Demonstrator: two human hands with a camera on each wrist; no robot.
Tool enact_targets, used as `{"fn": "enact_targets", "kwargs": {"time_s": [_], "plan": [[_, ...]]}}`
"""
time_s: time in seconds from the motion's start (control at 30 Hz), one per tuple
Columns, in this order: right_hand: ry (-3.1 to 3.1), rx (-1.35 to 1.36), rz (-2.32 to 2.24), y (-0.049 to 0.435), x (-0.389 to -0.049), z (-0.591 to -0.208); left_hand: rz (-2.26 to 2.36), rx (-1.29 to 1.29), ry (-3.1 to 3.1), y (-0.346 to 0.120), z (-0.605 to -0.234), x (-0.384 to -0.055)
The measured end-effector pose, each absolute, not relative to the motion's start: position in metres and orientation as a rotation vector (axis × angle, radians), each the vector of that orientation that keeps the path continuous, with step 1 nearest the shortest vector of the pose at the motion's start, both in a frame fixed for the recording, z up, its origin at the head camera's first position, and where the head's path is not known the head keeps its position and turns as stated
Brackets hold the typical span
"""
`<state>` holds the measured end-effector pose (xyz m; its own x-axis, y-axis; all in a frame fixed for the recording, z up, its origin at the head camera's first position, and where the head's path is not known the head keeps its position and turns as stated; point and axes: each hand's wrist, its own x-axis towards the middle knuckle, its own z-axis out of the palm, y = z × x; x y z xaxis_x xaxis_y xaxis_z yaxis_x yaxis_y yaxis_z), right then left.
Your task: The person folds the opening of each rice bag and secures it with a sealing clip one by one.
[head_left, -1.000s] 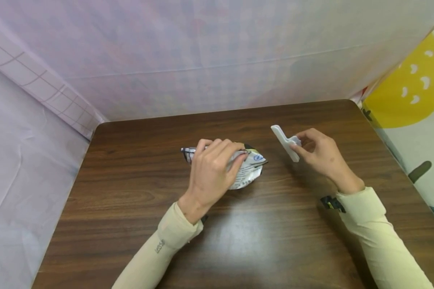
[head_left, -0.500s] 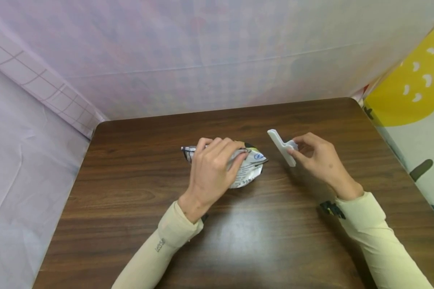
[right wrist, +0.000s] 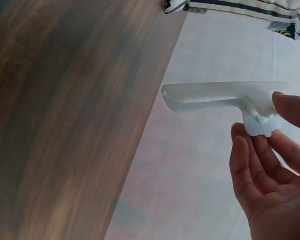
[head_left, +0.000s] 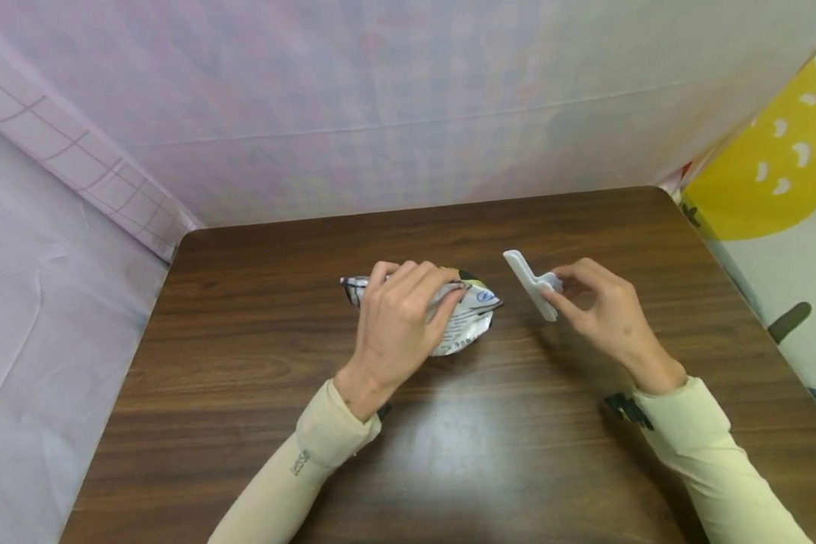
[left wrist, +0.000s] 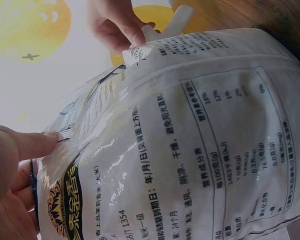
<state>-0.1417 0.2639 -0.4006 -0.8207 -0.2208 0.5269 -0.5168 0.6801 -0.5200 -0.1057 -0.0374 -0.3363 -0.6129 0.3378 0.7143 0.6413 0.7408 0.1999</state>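
Note:
My left hand [head_left: 396, 325] grips the folded top edge of a printed white rice bag [head_left: 464, 332], thumb on the near side and fingers over the far side. In the left wrist view the rice bag [left wrist: 140, 145] fills most of the picture, its nutrition table showing. To the right, my right hand [head_left: 608, 313] pinches a white bag clip [head_left: 529, 283] by its handle tabs, apart from the bag. Seen from the right wrist, the long bar of the bag clip [right wrist: 205, 95] points away from the thumb and fingertips. Much of the bag is hidden beneath the left hand.
Both hands are over a brown wood-grain table [head_left: 258, 363]. Behind its far edge hangs a pale checked cloth [head_left: 394, 113]. A wall covering with a yellow printed shape [head_left: 765, 170] is on the right.
My right hand has drawn slightly nearer to me with the bag clip, which has tilted a little. The left hand and the rice bag stay in place.

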Motion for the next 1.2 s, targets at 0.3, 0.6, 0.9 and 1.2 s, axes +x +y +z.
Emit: {"fn": "enact_targets", "kwargs": {"time_s": [0.3, 0.6, 0.9, 1.2], "plan": [[-2.452, 0.581, 0.967, 0.264, -0.136, -0.403, -0.583, -0.738, -2.254, -0.038, -0.336, -0.108], [-2.422, 0.593, 0.972, 0.262, -0.127, -0.402, -0.591, -0.736, -2.253, -0.038, -0.335, -0.107], [-2.407, 0.606, 0.978, 0.261, -0.115, -0.4, -0.597, -0.731, -2.26, -0.038, -0.337, -0.106], [-2.368, 0.693, 1.025, 0.26, -0.109, -0.401, -0.594, -0.731, -2.26, -0.038, -0.339, -0.106]]}}
